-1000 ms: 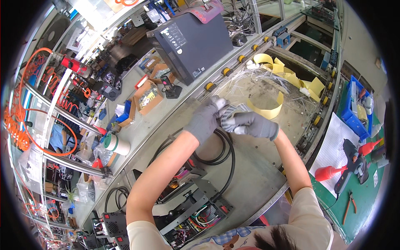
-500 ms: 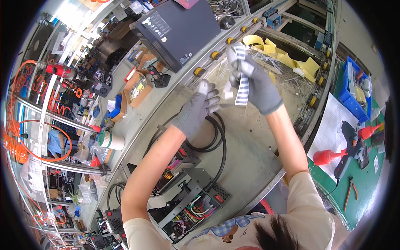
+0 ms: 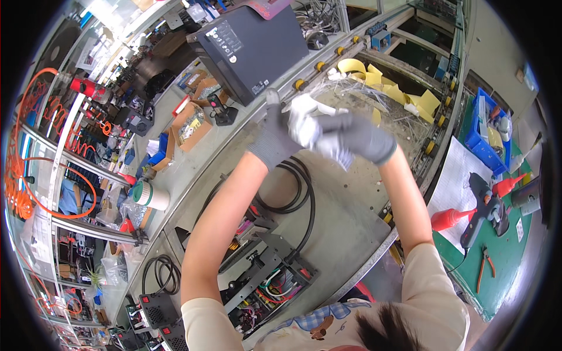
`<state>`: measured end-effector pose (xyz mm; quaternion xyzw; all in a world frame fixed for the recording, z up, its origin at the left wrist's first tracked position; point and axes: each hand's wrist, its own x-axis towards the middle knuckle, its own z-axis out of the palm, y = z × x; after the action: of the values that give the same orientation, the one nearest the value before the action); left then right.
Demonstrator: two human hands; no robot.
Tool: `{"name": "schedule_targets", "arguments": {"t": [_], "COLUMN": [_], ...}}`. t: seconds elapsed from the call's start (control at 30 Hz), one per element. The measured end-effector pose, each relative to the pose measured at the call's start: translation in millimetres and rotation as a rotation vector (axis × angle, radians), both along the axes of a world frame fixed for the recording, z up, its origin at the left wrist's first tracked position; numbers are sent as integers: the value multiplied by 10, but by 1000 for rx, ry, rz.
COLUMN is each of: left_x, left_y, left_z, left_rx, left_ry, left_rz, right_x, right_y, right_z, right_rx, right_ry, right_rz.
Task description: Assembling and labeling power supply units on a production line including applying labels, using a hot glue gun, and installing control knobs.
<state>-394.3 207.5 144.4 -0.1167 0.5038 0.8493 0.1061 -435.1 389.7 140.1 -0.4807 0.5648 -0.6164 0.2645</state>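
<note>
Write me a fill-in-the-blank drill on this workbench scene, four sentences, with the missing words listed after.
1. Both hands, the left hand and the right hand, wear ____ gloves.
2. Together they hold a crumpled ____ piece of material above the bench.
3. The coiled cable below the hands is ____ in colour.
4. The squeeze bottle beside the glue gun on the green mat is ____.

Missing words: grey; white; black; red

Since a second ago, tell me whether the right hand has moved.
Yes. The right hand has lifted off the grey tray and now holds the white piece up nearer the black box.
</note>
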Motion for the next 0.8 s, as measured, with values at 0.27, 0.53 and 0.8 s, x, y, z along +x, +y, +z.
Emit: {"name": "schedule_targets", "arguments": {"t": [0.27,0.53,0.8], "left_x": [287,616,800], "left_y": [15,125,64], "left_z": [-145,-281,-483], "left_rx": [-269,-737,-925], "left_ry": [195,402,393], "left_rz": [-1,-35,6], "right_x": [59,-110,-29], "right_y": [25,-243,-504], "right_z": [-819,-538,-324], "right_rx": [217,-241,-309], "right_ry": [264,-582,-338], "right_rz": [232,-258,-342]}}
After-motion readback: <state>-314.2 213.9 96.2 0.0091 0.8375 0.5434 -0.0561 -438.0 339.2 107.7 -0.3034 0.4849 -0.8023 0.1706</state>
